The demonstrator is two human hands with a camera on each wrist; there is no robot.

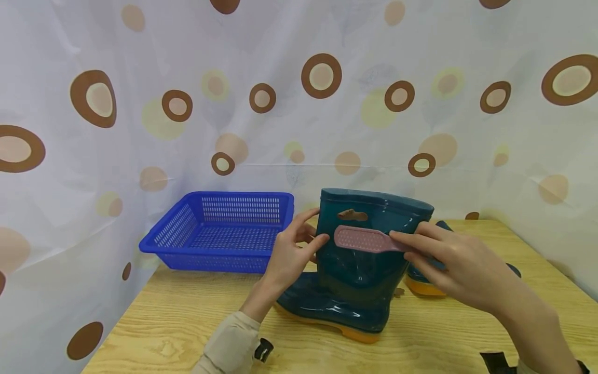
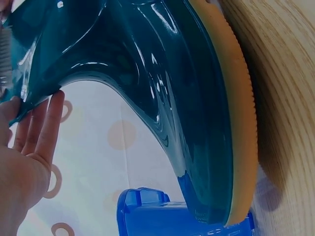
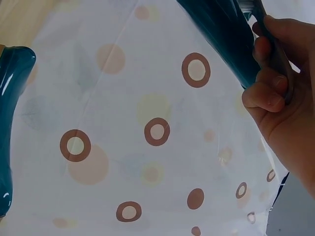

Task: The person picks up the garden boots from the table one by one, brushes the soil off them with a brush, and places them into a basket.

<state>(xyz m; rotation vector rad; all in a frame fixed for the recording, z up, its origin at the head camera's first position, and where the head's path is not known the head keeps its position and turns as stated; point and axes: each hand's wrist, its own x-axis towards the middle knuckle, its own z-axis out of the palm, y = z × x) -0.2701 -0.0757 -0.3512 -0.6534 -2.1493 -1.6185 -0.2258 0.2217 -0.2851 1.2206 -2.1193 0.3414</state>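
A glossy dark teal rain boot (image 1: 355,280) with an orange sole stands on the table, toe to the left. My left hand (image 1: 291,254) holds the front edge of its shaft, thumb on the near side and fingers behind, as the left wrist view also shows. A brown smear (image 1: 352,215) marks the shaft below the rim. My right hand (image 1: 448,259) grips the handle of a pink brush (image 1: 361,239), whose head lies across the shaft just under the smear. The brush's bristles face the boot and are mostly hidden in the head view.
A blue perforated plastic basket (image 1: 219,253) stands at the back left of the wooden table (image 1: 187,317). Partly behind my right hand lies a second teal boot (image 1: 422,285) with an orange sole. A patterned curtain (image 1: 280,130) hangs behind the table.
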